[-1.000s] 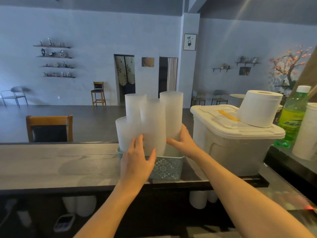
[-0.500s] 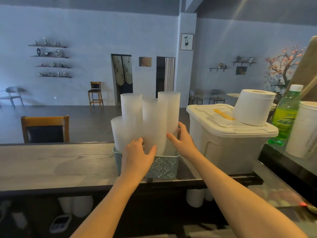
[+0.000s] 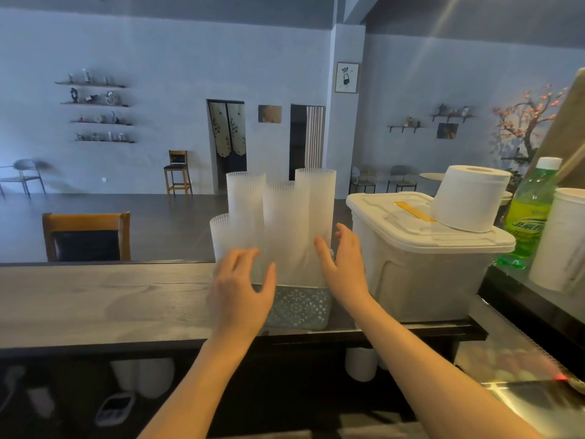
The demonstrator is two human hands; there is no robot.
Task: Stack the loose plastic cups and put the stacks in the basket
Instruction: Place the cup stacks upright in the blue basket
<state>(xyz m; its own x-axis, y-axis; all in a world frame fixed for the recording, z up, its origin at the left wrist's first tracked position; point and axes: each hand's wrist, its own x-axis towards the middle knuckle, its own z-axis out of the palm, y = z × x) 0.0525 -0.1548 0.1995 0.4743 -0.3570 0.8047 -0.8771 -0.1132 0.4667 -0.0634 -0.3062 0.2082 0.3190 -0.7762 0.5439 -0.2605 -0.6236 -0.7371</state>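
Head view shows four cup stacks standing in the basket on the table at centre frame; left hand and right hand, fingers spread and holding nothing, flank them; the task looks nearly finished.

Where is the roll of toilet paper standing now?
In the head view, the roll of toilet paper stands at the right, on the lid of the white storage box, between the cup stacks and the green bottle.
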